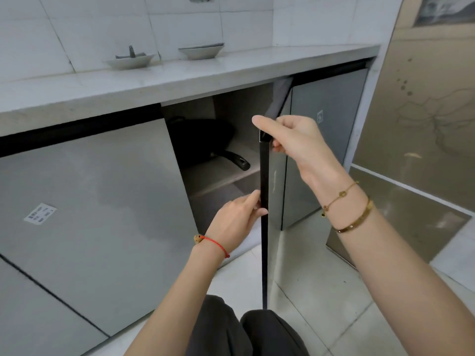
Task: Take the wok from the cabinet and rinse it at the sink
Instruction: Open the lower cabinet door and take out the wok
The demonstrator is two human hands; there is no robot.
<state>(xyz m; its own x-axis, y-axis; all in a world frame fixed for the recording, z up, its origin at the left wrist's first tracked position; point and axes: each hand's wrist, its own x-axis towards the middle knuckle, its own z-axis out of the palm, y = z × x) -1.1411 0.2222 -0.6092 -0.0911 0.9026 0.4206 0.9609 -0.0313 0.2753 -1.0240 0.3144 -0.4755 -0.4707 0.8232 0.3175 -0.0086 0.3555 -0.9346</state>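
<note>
The right hand [295,140] gripped the top corner of the open cabinet door [264,201], thumb over its dark edge and fingers curled behind. Lower down, the left hand [239,217] pinched the same edge. Inside the cabinet [231,109], the black wok [203,140] sat on a shelf [218,176], handle pointing outward. Two bowls [129,60] stood on the countertop [180,75] above.

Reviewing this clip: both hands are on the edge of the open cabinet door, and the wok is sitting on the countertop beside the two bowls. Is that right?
Not quite. The head view shows the wok inside the open cabinet, on its shelf, handle pointing toward the opening, not on the countertop. The rest holds: the left hand and right hand both grip the door edge.
</note>
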